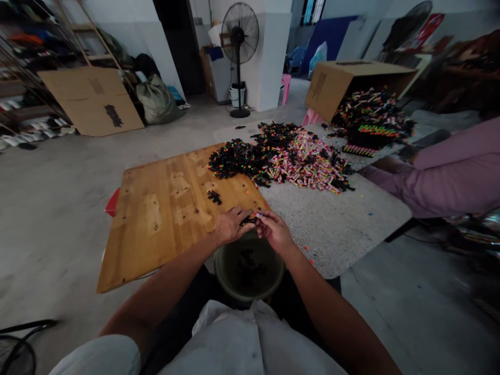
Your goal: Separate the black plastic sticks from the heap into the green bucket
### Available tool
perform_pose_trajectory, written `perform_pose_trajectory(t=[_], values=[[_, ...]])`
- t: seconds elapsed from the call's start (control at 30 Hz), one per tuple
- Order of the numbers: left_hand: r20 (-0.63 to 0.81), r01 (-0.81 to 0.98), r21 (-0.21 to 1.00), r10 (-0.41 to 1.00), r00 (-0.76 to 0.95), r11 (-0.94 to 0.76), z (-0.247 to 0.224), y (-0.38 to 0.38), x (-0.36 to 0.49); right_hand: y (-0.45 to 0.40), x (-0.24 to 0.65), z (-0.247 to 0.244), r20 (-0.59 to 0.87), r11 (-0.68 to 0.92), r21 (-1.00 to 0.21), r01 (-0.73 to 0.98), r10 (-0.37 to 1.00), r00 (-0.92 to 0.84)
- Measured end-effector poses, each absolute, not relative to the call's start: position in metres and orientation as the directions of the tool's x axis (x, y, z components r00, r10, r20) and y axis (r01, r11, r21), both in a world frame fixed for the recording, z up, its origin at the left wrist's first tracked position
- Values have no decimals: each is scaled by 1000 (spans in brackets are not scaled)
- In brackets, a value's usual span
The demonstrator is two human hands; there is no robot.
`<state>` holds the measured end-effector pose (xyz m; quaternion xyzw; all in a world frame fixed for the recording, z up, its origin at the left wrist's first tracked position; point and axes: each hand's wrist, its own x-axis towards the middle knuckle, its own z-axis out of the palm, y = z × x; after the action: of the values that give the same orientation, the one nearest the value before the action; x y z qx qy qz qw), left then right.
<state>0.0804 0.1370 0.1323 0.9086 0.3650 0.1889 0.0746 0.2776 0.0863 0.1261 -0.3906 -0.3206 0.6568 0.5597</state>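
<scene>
Grey floor stretches through the room, and on it stand two surfaces side by side: a knotty wooden surface to the left and a speckled stone surface to the right. Beyond the stone's far end, a cardboard box lies on its side, with a jumble of small pieces spilling from its opening. Another person in mauve clothing is partly in view at the right edge. Across both surfaces spreads a mixed heap, black with orange and green tips toward the left, pink and yellow toward the right. Between the wearer's legs sits a dull green basin with dark pieces inside. Above its far rim the two hands nearly meet. The left hand has a narrow grip, holding a black piece under its fingers; the right hand pinches a tiny pale-and-red piece against its end. Just beyond the left hand, a few black gun-shaped pieces lie on the wood.
</scene>
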Motion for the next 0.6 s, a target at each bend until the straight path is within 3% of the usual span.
perform_pose_trajectory(t=[0.33, 0.6], values=[[348, 654, 164, 664, 662, -738, 143, 137, 80, 81, 281, 133, -140, -134, -862, -490, 990, -25], [319, 696, 121, 691, 648, -708, 152, 134, 82, 77, 290, 133, -4, 11, -969, -245, 998, 60]])
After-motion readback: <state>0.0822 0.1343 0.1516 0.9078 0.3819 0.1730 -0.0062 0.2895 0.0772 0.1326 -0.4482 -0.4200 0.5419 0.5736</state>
